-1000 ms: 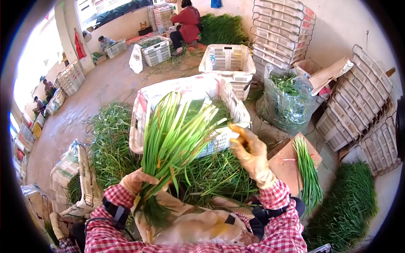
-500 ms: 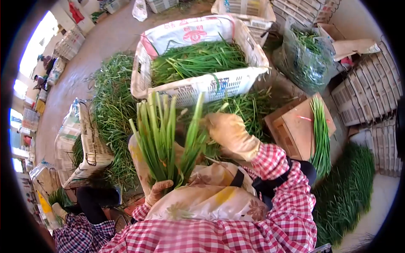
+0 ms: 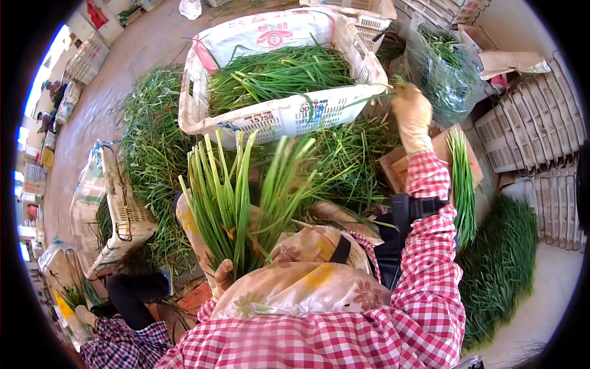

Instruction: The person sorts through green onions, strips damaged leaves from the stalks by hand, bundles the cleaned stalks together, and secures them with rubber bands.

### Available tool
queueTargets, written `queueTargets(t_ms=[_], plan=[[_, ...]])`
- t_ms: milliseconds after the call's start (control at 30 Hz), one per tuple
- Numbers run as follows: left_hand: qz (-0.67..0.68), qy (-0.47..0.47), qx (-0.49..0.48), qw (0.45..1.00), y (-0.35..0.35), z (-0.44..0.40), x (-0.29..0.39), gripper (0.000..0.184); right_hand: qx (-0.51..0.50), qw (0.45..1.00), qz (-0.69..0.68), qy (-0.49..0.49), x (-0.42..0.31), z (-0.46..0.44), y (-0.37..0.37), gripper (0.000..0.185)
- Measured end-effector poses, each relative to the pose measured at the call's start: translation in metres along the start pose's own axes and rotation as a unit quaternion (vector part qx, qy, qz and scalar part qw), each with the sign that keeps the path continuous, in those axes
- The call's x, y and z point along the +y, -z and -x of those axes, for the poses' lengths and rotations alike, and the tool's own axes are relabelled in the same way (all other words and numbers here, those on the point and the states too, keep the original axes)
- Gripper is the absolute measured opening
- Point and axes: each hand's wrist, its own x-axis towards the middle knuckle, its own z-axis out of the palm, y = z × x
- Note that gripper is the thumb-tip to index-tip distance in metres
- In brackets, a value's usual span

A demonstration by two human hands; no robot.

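Note:
In my gloved left hand (image 3: 224, 275), low against my apron, is an upright bunch of garlic chives (image 3: 236, 203), closed round its lower part. The pale cut-looking ends point up and fan apart. My right hand (image 3: 413, 117), also gloved, is stretched out to the right, by the corner of the white crate (image 3: 258, 123). Its fingers are closed, with a thin green leaf trailing from them and a bit of green at the fingertips. Loose green leaves lie inside the crate on a printed sack liner.
Heaps of loose leaves (image 3: 153, 141) lie on the floor. At right are a cardboard box (image 3: 396, 166) with a neat chive bundle (image 3: 464, 190), a plastic bag (image 3: 445, 80) and stacked crates (image 3: 528, 123). A long chive pile (image 3: 501, 277) lies lower right. Another person's sleeve (image 3: 126, 344) shows lower left.
My right hand has swung from beside the bunch out to the upper right, with a strand of green. The left hand keeps hold of the bunch, whose right-hand stalks lean farther outward.

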Motion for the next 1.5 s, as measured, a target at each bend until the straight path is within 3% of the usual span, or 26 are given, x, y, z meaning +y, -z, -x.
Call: queueTargets(t_ms=[33, 100, 167, 200, 233, 300, 367, 433, 500, 567, 667, 700, 767, 833, 900, 967, 1000, 1033, 1067, 1133, 1200, 1300, 1500], plan=[[0.002, -0.003, 0.001, 1.0, 0.0, 0.001, 0.001, 0.061, -0.011, 0.999, -0.004, -0.047, 0.015, 0.001, -0.005, 0.02], [0.003, -0.003, 0.002, 1.0, 0.0, 0.001, 0.001, 0.061, -0.195, 0.973, 0.127, -0.003, 0.036, 0.031, -0.036, 0.036], [0.004, -0.003, 0.003, 1.0, -0.001, -0.003, 0.002, 0.062, -0.377, 0.919, 0.031, -0.111, -0.012, 0.054, -0.008, 0.064], [0.006, -0.002, 0.004, 1.0, -0.001, -0.004, 0.002, 0.062, -0.459, 0.848, -0.213, -0.159, -0.036, 0.062, 0.013, 0.071], [0.008, 0.001, 0.004, 1.0, -0.002, -0.006, 0.001, 0.062, -0.507, 0.713, -0.442, -0.198, -0.058, 0.073, 0.027, 0.079], [0.007, 0.007, 0.004, 1.0, -0.002, -0.011, 0.001, 0.062, -0.537, 0.625, -0.542, -0.166, -0.092, 0.098, 0.029, 0.083], [0.006, 0.011, 0.0, 1.0, -0.002, -0.015, 0.001, 0.063, -0.525, 0.623, -0.562, -0.143, -0.12, 0.124, 0.026, 0.078], [0.008, 0.012, 0.0, 1.0, -0.001, -0.015, 0.001, 0.063, -0.564, 0.548, -0.599, -0.153, -0.137, 0.134, 0.03, 0.074], [0.008, 0.012, 0.0, 1.0, 0.0, -0.017, 0.0, 0.063, -0.56, 0.625, -0.536, -0.093, -0.146, 0.148, 0.029, 0.039], [0.01, 0.012, -0.003, 1.0, 0.0, -0.017, 0.0, 0.064, -0.508, 0.731, -0.43, 0.152, -0.134, 0.148, 0.036, 0.028], [0.017, 0.015, -0.005, 1.0, 0.003, -0.021, -0.002, 0.064, -0.572, 0.694, -0.333, 0.283, -0.116, 0.137, 0.037, 0.028], [0.019, 0.013, -0.006, 1.0, 0.003, -0.021, -0.003, 0.064, -0.732, 0.577, -0.33, 0.146, -0.118, 0.105, 0.066, 0.029], [0.021, 0.015, -0.008, 1.0, 0.003, -0.019, -0.004, 0.065, -0.719, 0.504, -0.477, 0.032, -0.093, 0.082, 0.088, 0.032], [0.024, 0.014, -0.005, 1.0, 0.003, -0.018, -0.004, 0.065, -0.542, 0.532, -0.65, -0.016, -0.057, 0.079, 0.086, 0.036], [0.022, 0.015, -0.005, 1.0, 0.003, -0.02, -0.004, 0.065, -0.371, 0.425, -0.822, -0.082, -0.047, 0.07, 0.086, 0.03], [0.023, 0.017, -0.006, 1.0, 0.004, -0.02, -0.005, 0.066, -0.173, 0.285, -0.933, -0.137, -0.043, 0.063, 0.085, 0.023], [0.022, 0.018, -0.008, 1.0, 0.004, -0.021, -0.003, 0.066, -0.108, 0.47, -0.828, -0.285, -0.049, 0.069, 0.074, 0.023], [0.019, 0.02, -0.009, 1.0, 0.004, -0.02, -0.003, 0.066, -0.223, 0.55, -0.746, -0.302, -0.062, 0.071, 0.073, 0.023], [0.019, 0.022, -0.009, 1.0, 0.005, -0.02, -0.003, 0.066, -0.319, 0.59, -0.684, -0.286, -0.052, 0.091, 0.04, 0.026], [0.022, 0.025, -0.009, 0.999, 0.008, -0.017, -0.004, 0.066, -0.452, 0.602, -0.592, -0.288, -0.079, 0.116, 0.04, 0.035], [0.022, 0.026, -0.007, 0.999, 0.01, -0.016, -0.005, 0.067, -0.472, 0.628, -0.559, -0.265, -0.108, 0.121, 0.05, 0.044], [0.027, 0.028, -0.006, 0.999, 0.012, -0.013, -0.006, 0.067, -0.466, 0.654, -0.546, -0.238, -0.125, 0.125, 0.035, 0.026], [0.03, 0.026, -0.009, 0.999, 0.013, -0.014, -0.008, 0.068, -0.496, 0.646, -0.532, -0.231, -0.124, 0.119, 0.036, 0.016]])
